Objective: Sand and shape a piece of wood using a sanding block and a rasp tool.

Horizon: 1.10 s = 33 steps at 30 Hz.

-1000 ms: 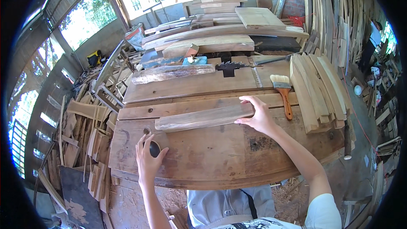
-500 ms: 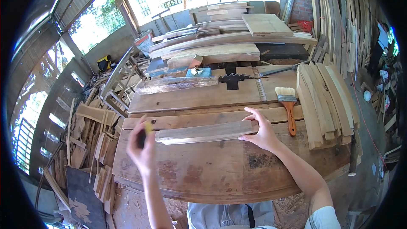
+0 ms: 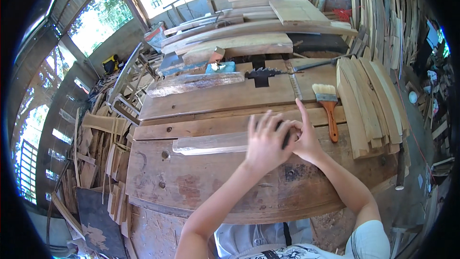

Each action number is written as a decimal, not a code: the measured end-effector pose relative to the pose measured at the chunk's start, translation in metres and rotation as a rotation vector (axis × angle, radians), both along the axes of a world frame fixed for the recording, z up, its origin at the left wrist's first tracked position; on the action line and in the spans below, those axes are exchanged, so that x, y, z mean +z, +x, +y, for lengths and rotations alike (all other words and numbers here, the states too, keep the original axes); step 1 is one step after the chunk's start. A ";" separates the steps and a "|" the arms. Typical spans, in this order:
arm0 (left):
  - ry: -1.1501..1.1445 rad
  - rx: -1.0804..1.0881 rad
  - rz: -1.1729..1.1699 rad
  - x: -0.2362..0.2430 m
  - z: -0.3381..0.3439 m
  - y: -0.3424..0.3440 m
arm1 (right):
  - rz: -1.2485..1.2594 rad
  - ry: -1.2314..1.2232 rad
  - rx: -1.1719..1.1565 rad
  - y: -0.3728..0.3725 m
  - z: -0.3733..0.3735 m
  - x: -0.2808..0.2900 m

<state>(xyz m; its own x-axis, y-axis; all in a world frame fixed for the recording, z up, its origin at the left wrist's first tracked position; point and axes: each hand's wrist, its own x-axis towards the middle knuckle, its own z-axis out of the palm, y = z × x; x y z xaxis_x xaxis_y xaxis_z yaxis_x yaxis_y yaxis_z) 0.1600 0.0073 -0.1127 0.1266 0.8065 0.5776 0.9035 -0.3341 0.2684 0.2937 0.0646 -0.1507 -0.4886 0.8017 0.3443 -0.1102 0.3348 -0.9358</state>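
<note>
A pale wooden strip (image 3: 208, 145) lies lengthwise on the bench (image 3: 182, 177). My left hand (image 3: 268, 141), blurred, has come over its right end with a dark rounded object (image 3: 288, 136) in its fingers, mostly hidden. My right hand (image 3: 306, 139) meets it there, index finger raised and the other fingers bent at the object; what exactly they grip is hidden. A wide brush (image 3: 330, 117) with an orange wooden handle lies just right of my hands.
Curved boards (image 3: 364, 105) are stacked on the bench's right. Behind my hands lie a rough wooden piece (image 3: 191, 84), a toothed dark metal part (image 3: 268, 73), a blue block (image 3: 227, 67) and stacked planks (image 3: 239, 33). Scrap wood (image 3: 96, 148) is piled at the left.
My left hand has swung from the strip's left end to its right end with the dark object. My right hand has left its grip on the strip and raised its index finger.
</note>
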 end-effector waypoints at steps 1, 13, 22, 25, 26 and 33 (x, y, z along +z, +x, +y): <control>0.055 0.076 0.002 0.003 -0.010 -0.017 | -0.017 0.012 -0.001 -0.003 -0.001 0.001; 0.065 0.451 0.011 0.004 -0.042 -0.092 | -0.134 0.183 -0.109 -0.006 0.004 -0.003; 0.095 0.062 -0.077 -0.001 0.001 0.008 | -0.143 0.032 -0.048 0.005 -0.002 0.001; 0.061 0.329 -0.098 0.005 -0.022 -0.056 | -0.167 0.092 -0.069 0.006 -0.003 0.007; 0.089 0.433 -0.077 0.004 -0.030 -0.089 | -0.184 0.124 -0.078 0.005 -0.003 0.008; 0.157 0.636 0.049 0.001 -0.039 -0.122 | -0.148 0.249 -0.131 0.000 0.004 -0.001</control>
<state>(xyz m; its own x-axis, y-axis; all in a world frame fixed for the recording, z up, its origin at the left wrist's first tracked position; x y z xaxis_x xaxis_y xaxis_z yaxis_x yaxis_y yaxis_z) 0.0385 -0.0314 -0.1117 -0.3178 0.6395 0.7000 0.9477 0.2372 0.2135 0.2932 0.0689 -0.1512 -0.4458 0.7612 0.4710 0.0804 0.5581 -0.8259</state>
